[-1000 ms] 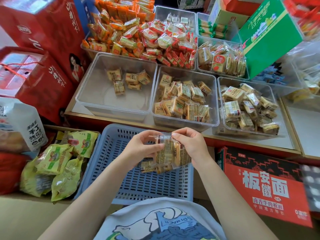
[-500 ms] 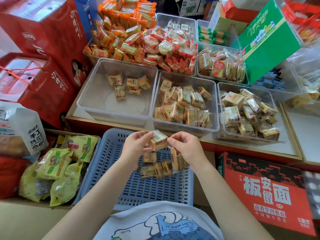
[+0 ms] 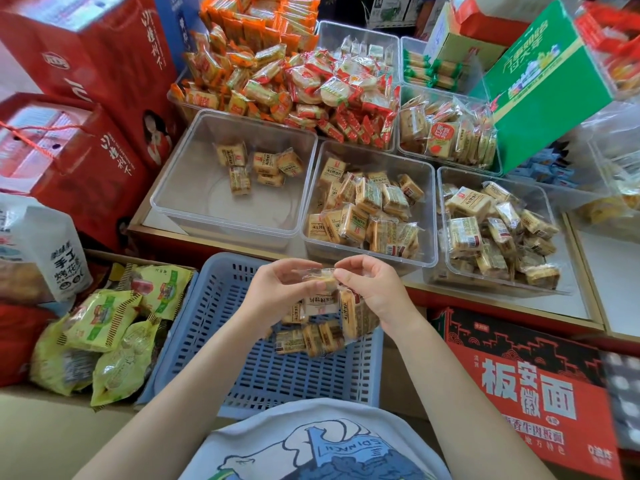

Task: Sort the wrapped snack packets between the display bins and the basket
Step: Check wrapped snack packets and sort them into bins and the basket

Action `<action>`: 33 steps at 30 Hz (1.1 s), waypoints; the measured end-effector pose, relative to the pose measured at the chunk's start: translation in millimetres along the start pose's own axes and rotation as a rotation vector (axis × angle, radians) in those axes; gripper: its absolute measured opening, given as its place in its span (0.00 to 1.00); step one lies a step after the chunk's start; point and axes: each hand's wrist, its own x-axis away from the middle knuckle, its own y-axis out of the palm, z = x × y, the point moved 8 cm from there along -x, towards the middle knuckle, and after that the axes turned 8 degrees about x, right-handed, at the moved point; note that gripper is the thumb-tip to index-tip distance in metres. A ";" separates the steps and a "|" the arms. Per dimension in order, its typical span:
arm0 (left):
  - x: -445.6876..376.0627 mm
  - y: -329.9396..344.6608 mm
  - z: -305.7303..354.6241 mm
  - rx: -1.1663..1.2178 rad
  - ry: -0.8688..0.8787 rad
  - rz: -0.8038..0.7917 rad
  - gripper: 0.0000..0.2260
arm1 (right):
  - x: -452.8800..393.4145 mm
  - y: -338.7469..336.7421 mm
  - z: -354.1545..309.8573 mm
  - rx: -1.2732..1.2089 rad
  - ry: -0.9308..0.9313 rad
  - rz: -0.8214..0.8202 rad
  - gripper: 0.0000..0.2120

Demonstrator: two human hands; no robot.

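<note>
Above the blue slotted basket (image 3: pixel 263 372), my left hand (image 3: pixel 277 289) and my right hand (image 3: pixel 374 289) pinch the two ends of one clear-wrapped tan snack packet (image 3: pixel 323 280). My right hand also holds a second packet (image 3: pixel 353 315) under its palm. Several more packets (image 3: pixel 304 337) lie in the basket below. Three clear display bins stand on the shelf beyond: the left bin (image 3: pixel 180 206) holds a few packets, the middle bin (image 3: pixel 427 209) and right bin (image 3: pixel 446 268) hold many.
Red gift boxes (image 3: pixel 83 140) stand at the left, with green-yellow snack bags (image 3: pixel 100 327) in a carton below. Back bins hold orange and red wrapped snacks (image 3: pixel 294 81). A green box (image 3: pixel 540 84) leans at the right, and a red noodle carton (image 3: pixel 526 386) sits under the shelf.
The packet held upright between both hands has been turned flat and raised a little. Both hands shifted slightly apart, now pinching its ends.
</note>
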 end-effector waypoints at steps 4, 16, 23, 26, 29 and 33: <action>1.5 -3.7 -0.6 0.008 -0.013 0.023 0.13 | -0.3 -0.1 -3.9 0.048 -0.033 -0.022 0.02; 2.0 1.7 -8.4 0.248 -0.124 -0.017 0.16 | 0.1 -3.3 -6.1 0.122 -0.061 -0.040 0.01; 2.6 8.9 -12.1 0.231 -0.218 -0.059 0.23 | 4.4 -7.4 -1.1 0.059 -0.068 0.073 0.02; 6.2 10.6 -14.2 0.266 -0.230 -0.041 0.22 | 4.9 -5.0 3.9 0.011 -0.035 0.099 0.03; 10.1 15.3 -14.5 0.290 -0.245 -0.104 0.22 | 3.7 -7.0 8.2 -0.037 0.016 0.145 0.04; 11.5 14.6 -17.7 0.258 -0.259 -0.133 0.20 | 3.0 -7.6 14.6 -0.121 0.099 0.160 0.03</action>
